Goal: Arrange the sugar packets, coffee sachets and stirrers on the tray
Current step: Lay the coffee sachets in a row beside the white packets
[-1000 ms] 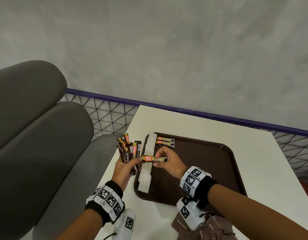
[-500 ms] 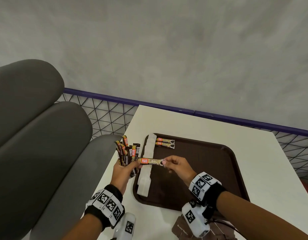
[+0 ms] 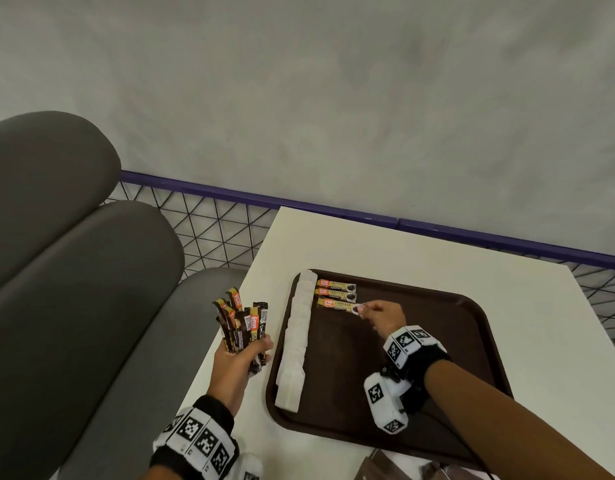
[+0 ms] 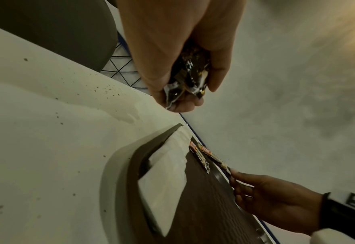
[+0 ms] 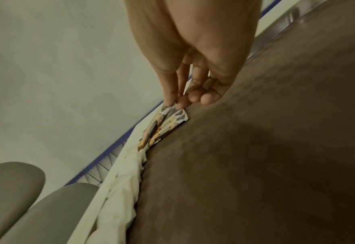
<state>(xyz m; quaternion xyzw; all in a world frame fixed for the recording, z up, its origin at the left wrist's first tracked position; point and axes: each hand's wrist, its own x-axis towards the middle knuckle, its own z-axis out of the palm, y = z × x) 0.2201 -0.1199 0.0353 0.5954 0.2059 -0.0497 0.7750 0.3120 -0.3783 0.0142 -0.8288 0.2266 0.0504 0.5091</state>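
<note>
A brown tray (image 3: 437, 344) lies on the white table (image 3: 385, 251). A row of white sugar packets (image 3: 297, 337) runs along the tray's left rim. Two coffee sachets (image 3: 335, 287) lie side by side at the tray's far left. My right hand (image 3: 368, 311) pinches the end of a third coffee sachet (image 3: 337, 304) just below those two, low over the tray. In the right wrist view thumb and forefinger (image 5: 170, 99) hold that sachet's end (image 5: 167, 108). My left hand (image 3: 245, 355) grips a fanned bundle of coffee sachets (image 3: 242, 322) over the table's left edge.
Grey seat cushions (image 3: 74, 271) fill the left. A purple rail with black wire mesh (image 3: 209, 233) runs behind the table under a grey wall. A brown bag-like thing (image 3: 403, 469) lies at the table's near edge.
My right hand has carried the single sachet away from the left hand's bundle and out to the tray's far left, down beside the two sachets lying there. The left hand kept its bundle.
</note>
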